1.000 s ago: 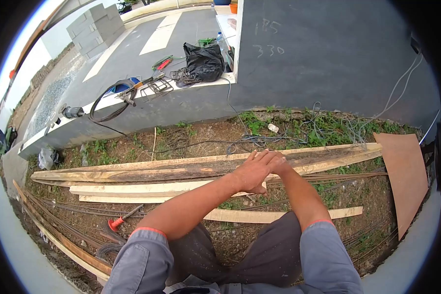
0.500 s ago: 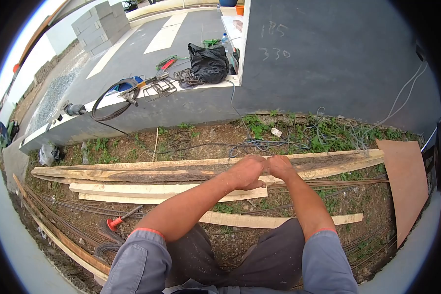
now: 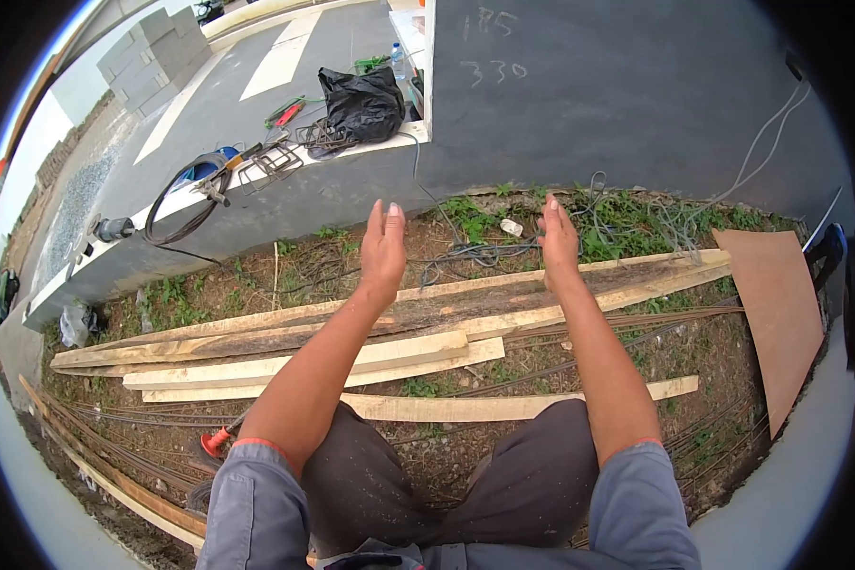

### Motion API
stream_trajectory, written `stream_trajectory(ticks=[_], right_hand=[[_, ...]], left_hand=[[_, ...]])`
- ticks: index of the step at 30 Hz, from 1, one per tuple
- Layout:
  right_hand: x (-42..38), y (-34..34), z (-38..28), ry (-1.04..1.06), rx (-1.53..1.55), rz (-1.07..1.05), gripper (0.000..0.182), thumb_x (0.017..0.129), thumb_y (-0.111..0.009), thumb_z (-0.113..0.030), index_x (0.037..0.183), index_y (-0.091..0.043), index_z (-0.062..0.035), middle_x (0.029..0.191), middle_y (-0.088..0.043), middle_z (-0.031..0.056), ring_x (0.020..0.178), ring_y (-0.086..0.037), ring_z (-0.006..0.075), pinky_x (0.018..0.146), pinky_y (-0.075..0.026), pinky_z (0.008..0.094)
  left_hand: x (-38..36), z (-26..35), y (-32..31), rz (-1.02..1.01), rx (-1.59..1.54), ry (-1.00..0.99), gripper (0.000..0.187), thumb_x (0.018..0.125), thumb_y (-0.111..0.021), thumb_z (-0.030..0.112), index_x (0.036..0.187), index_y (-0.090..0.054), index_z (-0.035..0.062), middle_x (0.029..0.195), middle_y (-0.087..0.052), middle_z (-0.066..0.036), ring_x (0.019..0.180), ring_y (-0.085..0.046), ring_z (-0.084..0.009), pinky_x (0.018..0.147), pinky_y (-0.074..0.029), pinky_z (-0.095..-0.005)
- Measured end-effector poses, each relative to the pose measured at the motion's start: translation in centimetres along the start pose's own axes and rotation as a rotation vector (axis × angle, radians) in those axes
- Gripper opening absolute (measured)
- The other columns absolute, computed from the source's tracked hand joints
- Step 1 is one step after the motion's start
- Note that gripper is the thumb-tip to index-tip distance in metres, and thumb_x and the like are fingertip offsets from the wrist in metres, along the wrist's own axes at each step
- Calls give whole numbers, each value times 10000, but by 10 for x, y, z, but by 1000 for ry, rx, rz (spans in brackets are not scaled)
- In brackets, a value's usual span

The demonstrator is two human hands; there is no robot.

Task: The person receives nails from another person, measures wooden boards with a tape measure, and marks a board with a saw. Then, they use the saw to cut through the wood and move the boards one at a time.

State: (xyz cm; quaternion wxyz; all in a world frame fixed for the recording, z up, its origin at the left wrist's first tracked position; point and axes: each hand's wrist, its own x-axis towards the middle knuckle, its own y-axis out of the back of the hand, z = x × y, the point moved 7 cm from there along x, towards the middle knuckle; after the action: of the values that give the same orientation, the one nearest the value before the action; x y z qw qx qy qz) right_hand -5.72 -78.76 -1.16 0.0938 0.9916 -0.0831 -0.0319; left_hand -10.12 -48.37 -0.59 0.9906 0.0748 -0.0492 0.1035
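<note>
My left hand [image 3: 383,249] is raised above the long wooden planks, its fingers stretched out, holding nothing. Level with it on the right, my right hand [image 3: 559,239] is also raised and empty, fingers extended. A wide gap lies between the two palms. Beneath them, long rough planks [image 3: 209,344] lie side by side on the ground. Nearer to me are a shorter pale beam [image 3: 389,353] and a flat board [image 3: 446,409], the latter just in front of my knees.
A red-handled tool [image 3: 215,443] lies at lower left. A brown sheet [image 3: 774,313] stands at the right. On the low wall are a black bag [image 3: 361,104], a coiled cable [image 3: 176,204] and a grinder [image 3: 114,229]. Thin rods and cables cross the ground.
My hands, earlier together over the planks, have moved apart and up, with fingers now stretched out. The view has shifted slightly, and the pale beam's right end now sits at an angle.
</note>
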Motion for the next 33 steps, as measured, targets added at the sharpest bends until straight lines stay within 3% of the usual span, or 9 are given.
stream_trajectory(ticks=[3, 7, 13, 16, 20, 22, 24, 27, 33], right_hand=[[-21, -15, -10, -85, 257, 171, 755, 1043, -408, -598, 1590, -309, -87, 1603, -369, 151, 1471, -338, 305, 1175, -297, 475], [-127, -143, -52, 2, 321, -444, 794, 1062, -377, -554, 1602, -196, -1, 1658, -214, 218, 1544, -174, 381, 1228, -218, 490], [-173, -166, -67, 388, -40, -382, 784, 1063, -370, -576, 1547, -325, 38, 1533, -410, 305, 1471, -357, 383, 1216, -244, 462], [-156, -158, -76, 331, -34, -602, 697, 1082, -396, -489, 1534, -341, 39, 1467, -491, 304, 1391, -470, 402, 1217, -245, 462], [-103, -122, -60, 500, -600, -430, 387, 1019, -565, -287, 1249, -613, 21, 1148, -694, 237, 1171, -626, 391, 1009, -452, 502], [-77, -99, -22, 414, -804, -398, 294, 1012, -573, -276, 1124, -649, -15, 1040, -709, 173, 996, -641, 363, 1007, -387, 463], [-63, -75, 0, 73, -805, -470, 329, 1004, -588, -295, 1175, -648, -21, 1108, -706, 189, 1032, -649, 366, 1037, -379, 480], [-44, -54, 26, 117, -714, -338, 394, 987, -623, -336, 1237, -645, -33, 1173, -699, 209, 1108, -648, 374, 1030, -418, 488], [-43, -49, 16, 257, -887, -375, 422, 982, -654, -308, 1309, -621, -44, 1254, -679, 209, 1133, -667, 363, 941, -525, 465]], left_hand=[[5, -42, 7, 184, -329, 287, 842, 1038, -409, 615, 1597, -222, 15, 1582, -368, -168, 1449, -358, -285, 1171, -317, -408], [-46, -3, -55, -33, -628, 512, 968, 981, -365, 737, 1621, -139, 46, 1669, -203, -140, 1519, -242, -279, 1211, -247, -437], [-33, -2, -20, -55, -576, 492, 1078, 936, -423, 766, 1630, 33, 78, 1681, -22, -255, 1536, -166, -420, 1209, -229, -552], [-17, -32, -1, 95, -539, 557, 953, 947, -523, 680, 1560, -296, -14, 1558, -369, -250, 1441, -368, -337, 1133, -345, -438], [-13, 14, 3, 93, -230, 116, 747, 961, -669, 387, 1506, -384, -37, 1451, -482, -287, 1402, -429, -341, 1135, -353, -446], [-30, 71, -11, -34, 50, -145, 740, 951, -687, 339, 1508, -379, -39, 1472, -476, -263, 1424, -408, -347, 1164, -325, -444], [-75, 133, -41, -379, -116, -166, 751, 954, -676, 312, 1535, -335, -20, 1587, -342, -223, 1516, -269, -316, 1193, -289, -429], [-152, 198, -68, -740, -332, -299, 886, 844, -699, 125, 1572, -220, -35, 1619, -296, -205, 1536, -230, -316, 1244, -135, -436], [-221, 254, -68, -911, -414, -413, 915, 766, -633, 61, 1554, -198, -104, 1594, -297, -282, 1509, -271, -426, 1225, -173, -509]])
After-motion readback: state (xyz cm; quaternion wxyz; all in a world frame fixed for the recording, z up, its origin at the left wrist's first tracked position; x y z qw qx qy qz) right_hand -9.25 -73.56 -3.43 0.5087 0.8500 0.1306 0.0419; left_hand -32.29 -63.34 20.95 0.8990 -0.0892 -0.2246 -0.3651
